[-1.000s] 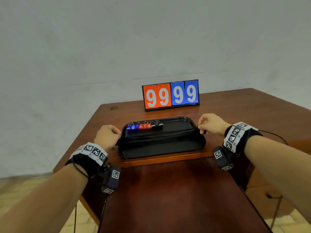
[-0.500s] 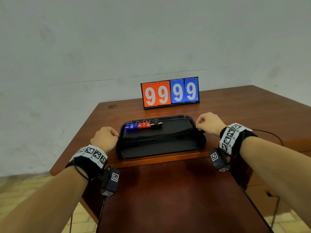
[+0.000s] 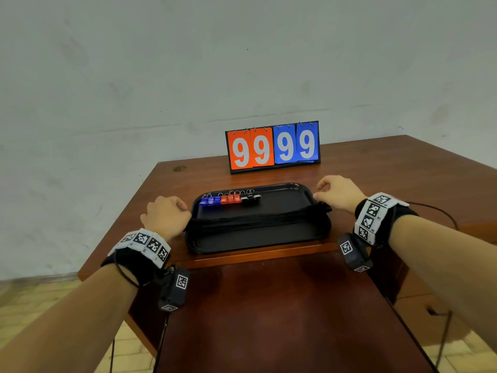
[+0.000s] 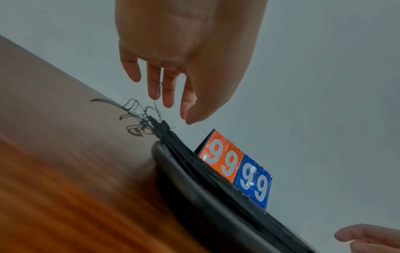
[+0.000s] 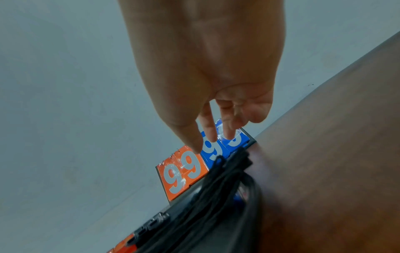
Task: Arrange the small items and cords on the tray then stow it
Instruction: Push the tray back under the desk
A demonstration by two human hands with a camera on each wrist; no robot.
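Wooden table against a pale wall carries the black tray, which sits close to the near edge of the upper surface, with a flip scoreboard standing behind it. A row of blue, red and black clips lies along the tray's far side; the bundle of black cords spans the tray's width, both ends projecting past the rim. The left hand hovers above the left cord end, fingers loosely extended and apart, gripping nothing, although a fine stray thread appears to touch them. The right hand hovers above the right end, fingers relaxed and slightly apart, likewise empty. Probable hazards: the thread may catch on the fingers and drag the bundle off line; overhanging cord ends may snag or slip off when the tray is lifted; tilting may slide the clips out of their row.
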